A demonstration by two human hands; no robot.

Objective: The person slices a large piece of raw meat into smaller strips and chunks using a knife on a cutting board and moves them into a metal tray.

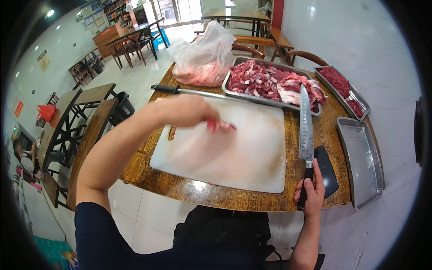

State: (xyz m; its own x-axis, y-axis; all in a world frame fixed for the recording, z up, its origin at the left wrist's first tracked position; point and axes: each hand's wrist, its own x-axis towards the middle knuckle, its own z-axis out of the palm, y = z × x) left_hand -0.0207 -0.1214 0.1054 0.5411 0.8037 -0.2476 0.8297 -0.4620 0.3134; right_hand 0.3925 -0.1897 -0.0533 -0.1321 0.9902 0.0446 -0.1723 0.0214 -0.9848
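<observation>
My left hand point(192, 109), blurred by motion, is over the white plastic cutting board point(249, 158). A small red and pale scrap of meat point(222, 126) hangs from its fingers. Right of the board, my right hand point(312, 194) grips the black handle of a chef's knife point(305, 125) with a dimpled blade. The blade points away from me, and its tip overlaps the near edge of a metal tray point(266, 99) heaped with raw red meat pieces point(258, 81). A honing steel point(168, 88) with a black handle lies along the board's far edge.
A clear plastic bag point(206, 57) holding pale meat or fat stands at the back of the wooden table point(141, 168). To the right are a tray of minced meat point(334, 81), another metal tray point(362, 162) and a flat black object point(327, 175). A person point(27, 157) sits far left.
</observation>
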